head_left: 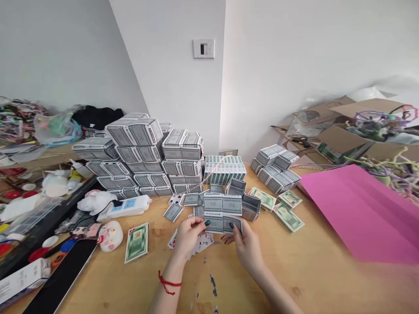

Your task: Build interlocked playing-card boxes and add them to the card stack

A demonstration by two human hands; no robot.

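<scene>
My left hand (pixel 189 237) pinches the left edge of a folded piece made of grey-backed playing cards (pixel 222 204), thumb on top. At its right end my right hand (pixel 247 245) grips the same piece, with the thumb on the front and some fingers behind. Two rows of joined card backs face me. Loose playing cards (pixel 205 242) lie face up on the table beneath my hands. Just behind and right of the piece stand two open card boxes (pixel 251 206) (pixel 236 186). More loose cards (pixel 173 212) lie to the left; what is under the piece is hidden.
Tall stacks of folded card blocks (pixel 139 150) rise at the back left; a smaller stack (pixel 276 168) stands right. Green card packs (pixel 225 169) line the back. A power strip (pixel 129 206), tablet (pixel 62 274) and toy (pixel 110 236) lie left, pink paper (pixel 363 213) right.
</scene>
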